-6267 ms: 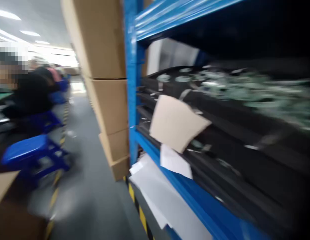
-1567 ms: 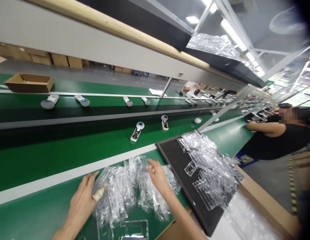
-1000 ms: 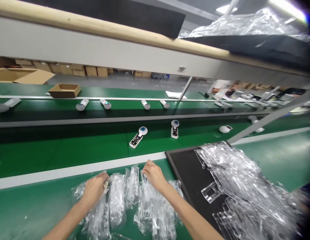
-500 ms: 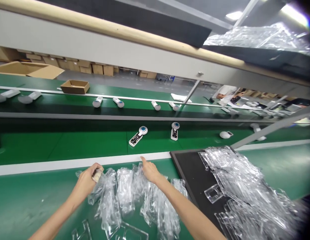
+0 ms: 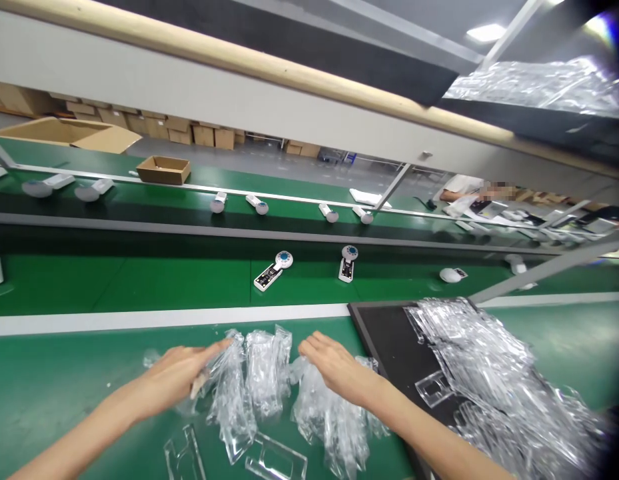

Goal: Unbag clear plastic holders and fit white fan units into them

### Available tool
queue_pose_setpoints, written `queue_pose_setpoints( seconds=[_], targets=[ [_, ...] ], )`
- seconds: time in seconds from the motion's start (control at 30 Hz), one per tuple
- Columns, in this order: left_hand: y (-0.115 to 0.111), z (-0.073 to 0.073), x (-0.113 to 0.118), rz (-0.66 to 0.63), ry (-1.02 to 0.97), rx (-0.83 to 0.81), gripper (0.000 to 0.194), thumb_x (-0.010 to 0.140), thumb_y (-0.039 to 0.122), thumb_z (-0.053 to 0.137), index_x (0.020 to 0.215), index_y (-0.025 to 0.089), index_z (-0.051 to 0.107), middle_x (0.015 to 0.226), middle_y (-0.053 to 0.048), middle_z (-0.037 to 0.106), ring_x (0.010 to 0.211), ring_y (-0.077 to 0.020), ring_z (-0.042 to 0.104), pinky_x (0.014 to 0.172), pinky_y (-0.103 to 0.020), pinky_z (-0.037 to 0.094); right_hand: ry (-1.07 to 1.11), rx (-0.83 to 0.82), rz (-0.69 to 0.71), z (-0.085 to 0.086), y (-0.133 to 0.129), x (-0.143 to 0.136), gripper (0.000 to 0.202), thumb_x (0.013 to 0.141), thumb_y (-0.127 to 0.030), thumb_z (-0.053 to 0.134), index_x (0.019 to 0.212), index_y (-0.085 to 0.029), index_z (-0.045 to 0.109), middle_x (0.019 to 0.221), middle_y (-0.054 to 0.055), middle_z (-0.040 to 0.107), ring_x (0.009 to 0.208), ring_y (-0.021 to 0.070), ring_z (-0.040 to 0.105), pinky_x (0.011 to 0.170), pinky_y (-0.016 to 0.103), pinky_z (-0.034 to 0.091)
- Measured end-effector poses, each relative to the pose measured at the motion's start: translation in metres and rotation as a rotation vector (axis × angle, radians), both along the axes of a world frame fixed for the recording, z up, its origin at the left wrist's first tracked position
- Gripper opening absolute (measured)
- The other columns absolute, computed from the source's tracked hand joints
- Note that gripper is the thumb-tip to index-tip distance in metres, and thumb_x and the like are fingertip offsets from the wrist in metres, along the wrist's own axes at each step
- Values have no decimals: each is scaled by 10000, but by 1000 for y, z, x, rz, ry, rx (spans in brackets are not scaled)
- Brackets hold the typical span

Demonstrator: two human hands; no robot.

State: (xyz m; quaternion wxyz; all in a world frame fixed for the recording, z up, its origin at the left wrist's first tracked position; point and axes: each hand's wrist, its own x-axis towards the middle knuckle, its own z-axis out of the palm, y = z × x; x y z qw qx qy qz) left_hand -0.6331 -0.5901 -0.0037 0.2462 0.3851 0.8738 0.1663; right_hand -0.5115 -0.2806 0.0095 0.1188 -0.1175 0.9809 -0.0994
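My left hand (image 5: 182, 370) is at the left side of the bagged clear pieces (image 5: 232, 400), index finger stretched onto them, with a small pale item partly hidden under its curled fingers. To the right, my right hand (image 5: 334, 363) has its fingers bent together over another bunch of clear bags (image 5: 334, 427); whatever it grips is too hidden to name. Between the hands lies a middle stack of bagged pieces (image 5: 266, 370). Unbagged clear plastic frames (image 5: 276, 457) rest on the green table nearer to me.
A black tray (image 5: 389, 347) heaped with clear plastic pieces (image 5: 484, 360) stands at the right. Beyond the white edge strip, white round-headed devices (image 5: 274, 270) lie on the green belt (image 5: 139, 287). A slanting metal post (image 5: 539, 267) rises at the right; a person works farther back.
My right hand has drawn back from pointing near the white strip, and its fingers have bent over the bags. My left hand has turned, its index finger now reaching right. The view has shifted slightly.
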Motion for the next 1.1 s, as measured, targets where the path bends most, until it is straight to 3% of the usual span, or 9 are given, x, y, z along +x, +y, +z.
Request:
queue_pose_setpoints(
  seconds=[0.07,0.13,0.2,0.3,0.43,0.6,0.73,0.93,1.1],
  targets=[
    [20,-17,1,-220,9,-74,761,636,1,333,1324,292,477,818,-41,690,697,-212,629,604,-258,414,-41,66,127,5,-15,-12,808,589,146,365,1331,-172,381,1043,76,607,985,191,553,924,349,394],
    [39,-31,-2,-324,44,-91,658,618,-30,325,1140,246,616,904,-65,689,817,-238,638,651,-276,402,-93,156,197,2,-30,-32,831,639,133,400,1405,-164,277,1032,102,620,996,216,565,892,369,419],
    [52,-40,-5,-338,79,-104,503,638,-40,320,936,192,652,922,-83,682,857,-256,636,659,-284,389,-144,216,239,-10,-43,-55,666,690,96,458,1303,-163,444,952,104,647,946,228,592,837,368,448],
    [60,-39,-7,-302,113,-125,397,668,-48,314,836,155,611,895,-99,673,819,-253,635,646,-283,377,-208,233,292,-30,-55,-79,311,707,44,540,917,-155,654,823,81,670,829,206,623,779,329,465],
    [48,-14,9,-228,147,-87,396,628,-65,309,800,173,575,796,-48,642,675,-186,602,599,-251,362,-205,250,302,-30,-55,-77,212,707,50,527,769,-117,641,885,114,668,892,217,612,775,309,452],
    [9,30,39,-79,228,212,361,722,-17,316,816,212,579,743,-15,592,527,-125,540,496,-208,356,-55,202,215,27,-44,-31,365,644,114,454,889,-129,574,921,87,607,862,202,562,684,292,415],
    [-9,50,50,6,264,524,287,832,90,368,918,235,601,748,-6,597,552,-101,559,510,-163,406,188,96,119,60,-42,5,345,713,106,398,883,-167,521,846,39,538,672,144,489,598,265,348],
    [-5,70,52,217,134,610,211,856,160,411,843,201,618,792,-32,631,677,-119,595,613,-167,468,384,-33,134,72,-54,18,451,685,113,320,988,-174,490,813,26,484,633,137,456,558,250,320],
    [-12,76,49,224,154,590,224,860,163,415,847,209,634,844,-39,639,766,-131,608,670,-189,476,477,-119,184,76,-67,11,357,784,52,308,970,-182,502,789,28,509,638,144,493,557,256,363]
  ],
)
